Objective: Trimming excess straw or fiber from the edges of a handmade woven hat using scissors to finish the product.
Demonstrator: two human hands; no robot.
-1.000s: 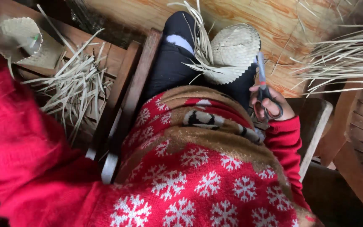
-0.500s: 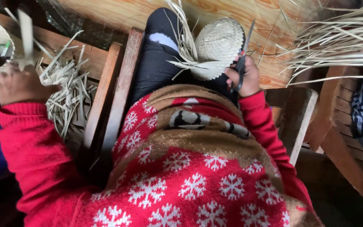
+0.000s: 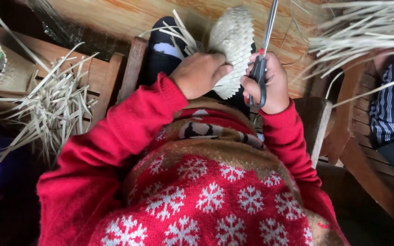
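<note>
At upper centre, the left hand [image 3: 200, 73] grips a woven basket [image 3: 233, 45]; the right hand [image 3: 270, 82] holds scissors [image 3: 263, 59], best kept steady near the loose strips [image 3: 178, 34].

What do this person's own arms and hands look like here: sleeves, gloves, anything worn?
Both arms are in long, plain red knitted sleeves that end at the wrists. The left hand and right hand are bare: no gloves, rings or watch show. The sleeves belong to a red jumper with white snowflake patterns and a brown patterned band.
</note>
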